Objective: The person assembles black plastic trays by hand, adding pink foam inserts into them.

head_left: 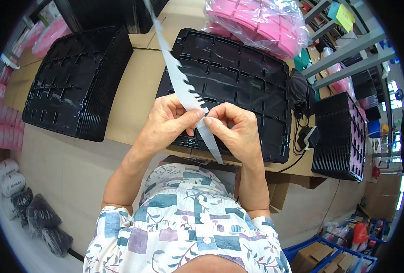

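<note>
A long white strip with a row of notches along one edge runs between my hands, over the front part of a black moulded plastic tray. My left hand pinches it between thumb and fingers. Right beside, my right hand is closed with thumb and forefinger on the same strip, close to a small white tab. The strip's plain lower end hangs below my fingers toward my shirt, while its upper end rises past the tray's far left corner. Several pockets of the tray are bare; my hands cover part of its front.
Stacks of black trays stand at the left and right. Behind the middle tray lies a clear bag of pink pieces. A black cable curls beside the tray. Grey metal bars cross the upper right. Blue crates stand lower right.
</note>
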{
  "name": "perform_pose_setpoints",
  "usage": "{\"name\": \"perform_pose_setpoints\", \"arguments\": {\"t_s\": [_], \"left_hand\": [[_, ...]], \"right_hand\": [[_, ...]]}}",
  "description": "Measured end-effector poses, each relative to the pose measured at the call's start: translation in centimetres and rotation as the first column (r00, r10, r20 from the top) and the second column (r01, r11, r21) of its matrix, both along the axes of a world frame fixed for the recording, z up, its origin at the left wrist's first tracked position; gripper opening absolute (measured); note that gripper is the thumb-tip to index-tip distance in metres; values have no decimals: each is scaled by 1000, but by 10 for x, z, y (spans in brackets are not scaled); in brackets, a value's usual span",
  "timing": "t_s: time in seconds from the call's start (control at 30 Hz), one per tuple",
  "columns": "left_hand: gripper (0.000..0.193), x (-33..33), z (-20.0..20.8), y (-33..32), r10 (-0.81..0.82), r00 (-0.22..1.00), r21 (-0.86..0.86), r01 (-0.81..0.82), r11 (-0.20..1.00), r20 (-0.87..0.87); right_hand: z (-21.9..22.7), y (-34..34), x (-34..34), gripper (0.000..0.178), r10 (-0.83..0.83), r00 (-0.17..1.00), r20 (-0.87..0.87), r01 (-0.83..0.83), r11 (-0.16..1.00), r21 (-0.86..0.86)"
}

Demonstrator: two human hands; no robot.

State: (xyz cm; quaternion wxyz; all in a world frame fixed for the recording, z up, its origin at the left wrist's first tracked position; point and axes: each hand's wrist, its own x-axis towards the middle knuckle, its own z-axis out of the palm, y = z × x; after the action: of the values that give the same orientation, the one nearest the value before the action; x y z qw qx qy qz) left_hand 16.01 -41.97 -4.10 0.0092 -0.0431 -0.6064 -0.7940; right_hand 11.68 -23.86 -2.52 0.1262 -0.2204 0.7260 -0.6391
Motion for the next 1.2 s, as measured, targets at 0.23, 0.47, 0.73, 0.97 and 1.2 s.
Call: {"name": "perform_pose_setpoints", "arguments": {"t_s": [0.23, 0.47, 0.73, 0.97, 1.2], "left_hand": [[6, 4, -15, 14, 115, 989, 292, -138, 947, 96], [11, 15, -18, 2, 119, 991, 348, -92, 933, -55], [8, 19, -25, -9, 204, 945, 151, -169, 974, -257], [5, 36, -21, -18, 226, 972, 217, -208, 954, -61], [6, 53, -30, -69, 260, 962, 78, -254, 964, -81]], "right_hand": [[-14, -15, -11, 18, 82, 138, -987, 281, 952, 118], [1, -17, -11, 19, 96, 745, -660, -26, 993, 114], [-4, -25, -9, 17, 104, 33, -994, 103, 989, 107], [10, -21, 10, 12, 231, 344, -910, 10, 968, 249], [-12, -38, -26, 7, 166, 944, -286, -55, 931, 360]]}}
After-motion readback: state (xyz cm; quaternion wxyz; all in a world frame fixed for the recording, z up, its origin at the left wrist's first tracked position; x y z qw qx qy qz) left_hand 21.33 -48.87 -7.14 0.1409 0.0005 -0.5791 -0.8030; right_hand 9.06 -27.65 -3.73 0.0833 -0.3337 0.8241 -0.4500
